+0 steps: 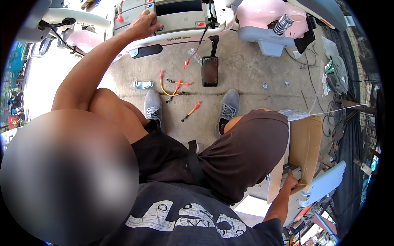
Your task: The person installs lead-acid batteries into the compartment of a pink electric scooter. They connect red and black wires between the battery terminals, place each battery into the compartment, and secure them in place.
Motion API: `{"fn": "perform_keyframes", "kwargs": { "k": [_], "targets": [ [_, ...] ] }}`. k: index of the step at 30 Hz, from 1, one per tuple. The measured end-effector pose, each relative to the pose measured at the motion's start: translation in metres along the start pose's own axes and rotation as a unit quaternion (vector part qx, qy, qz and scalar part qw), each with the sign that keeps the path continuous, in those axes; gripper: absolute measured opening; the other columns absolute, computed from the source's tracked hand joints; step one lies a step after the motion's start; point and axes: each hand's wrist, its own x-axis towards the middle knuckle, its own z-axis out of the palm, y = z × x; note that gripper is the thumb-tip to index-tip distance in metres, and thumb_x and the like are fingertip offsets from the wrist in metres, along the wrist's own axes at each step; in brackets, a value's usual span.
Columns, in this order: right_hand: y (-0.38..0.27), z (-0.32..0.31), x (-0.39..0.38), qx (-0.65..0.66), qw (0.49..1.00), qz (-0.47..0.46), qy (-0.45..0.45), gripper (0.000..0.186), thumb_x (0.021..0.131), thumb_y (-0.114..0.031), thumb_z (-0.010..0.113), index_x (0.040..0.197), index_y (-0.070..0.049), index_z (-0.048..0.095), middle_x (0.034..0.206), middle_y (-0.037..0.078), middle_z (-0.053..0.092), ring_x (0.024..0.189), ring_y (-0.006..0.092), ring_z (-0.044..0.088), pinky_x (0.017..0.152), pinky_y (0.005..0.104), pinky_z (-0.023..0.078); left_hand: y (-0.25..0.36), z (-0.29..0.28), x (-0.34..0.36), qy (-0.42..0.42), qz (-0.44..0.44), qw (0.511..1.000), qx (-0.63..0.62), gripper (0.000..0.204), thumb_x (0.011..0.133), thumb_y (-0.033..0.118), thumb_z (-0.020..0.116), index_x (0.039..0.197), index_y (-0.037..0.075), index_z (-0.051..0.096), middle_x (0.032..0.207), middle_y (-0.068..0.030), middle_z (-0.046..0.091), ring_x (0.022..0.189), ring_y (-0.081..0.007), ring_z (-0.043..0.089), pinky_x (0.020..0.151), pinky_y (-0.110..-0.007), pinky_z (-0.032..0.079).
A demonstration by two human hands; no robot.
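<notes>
Head camera view: a person (193, 213) in a dark shirt and shorts, knees apart above a concrete floor (246, 88), one arm forward and one out to the side.

Item, left hand (144, 26): laid on the gray battery blocks (180, 24) set in the white scooter frame (225, 17); fingers partly curled, whether gripping cannot be told. Red terminals and an orange cable (120, 11) show on the blocks, beside a dark open slot (179, 7).

Item, right hand (290, 183): inside an open cardboard box (310, 143), fingers bent against a boxed gray battery (296, 172); whether they grip it cannot be told.

Item, short orange leads (166, 91) with red and black ends: loose on the floor, between and ahead of two gray sneakers (152, 104).

Item, pale-blue bracket (142, 85): floor, just ahead of the left sneaker.

Item, black phone-like device (210, 71): floor, near the frame, screen blurred.

Item, pink and blue scooter body (260, 22) with coil spring (283, 25): upper right.

Item, light-blue panel (326, 182): beside the box, right of it
</notes>
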Motion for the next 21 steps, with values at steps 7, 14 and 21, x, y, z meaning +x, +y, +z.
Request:
{"fn": "perform_keyframes", "kwargs": {
  "k": [7,14,21],
  "targets": [
    [-0.007,0.018,0.022,0.041,0.998,-0.052,0.01,0.127,0.06,-0.055,0.093,0.137,0.026,0.032,0.136,0.034,0.057,0.119,0.042,0.063,0.099,0.0465,0.055,-0.001,0.007,0.002,0.02,0.022,0.999,-0.018,0.039,0.098,0.043,0.069,0.09,0.006,0.059,0.093,-0.0137,0.055,0.087,-0.0273,0.055,0.075,-0.04,0.047],
    [-0.006,0.009,0.01,0.187,0.97,-0.126,-0.086,0.075,0.059,-0.033,0.093,0.113,0.013,0.068,0.118,0.025,0.071,0.103,0.0384,0.07,0.093,0.0446,0.057,-0.013,0.012,0.001,0.032,0.021,0.999,-0.027,0.039,0.098,0.04,0.068,0.087,0.004,0.056,0.093,-0.014,0.052,0.085,-0.0278,0.053,0.074,-0.042,0.045],
    [0.007,0.021,0.016,0.111,0.988,-0.107,0.005,0.074,0.061,-0.025,0.089,0.12,0.014,0.065,0.122,0.024,0.069,0.104,0.0368,0.068,0.092,0.0442,0.056,-0.018,0.025,0.01,0.034,0.041,0.998,-0.021,0.039,0.099,0.042,0.067,0.091,0.006,0.055,0.093,-0.0131,0.052,0.085,-0.0281,0.052,0.075,-0.042,0.044]
  ]
}}
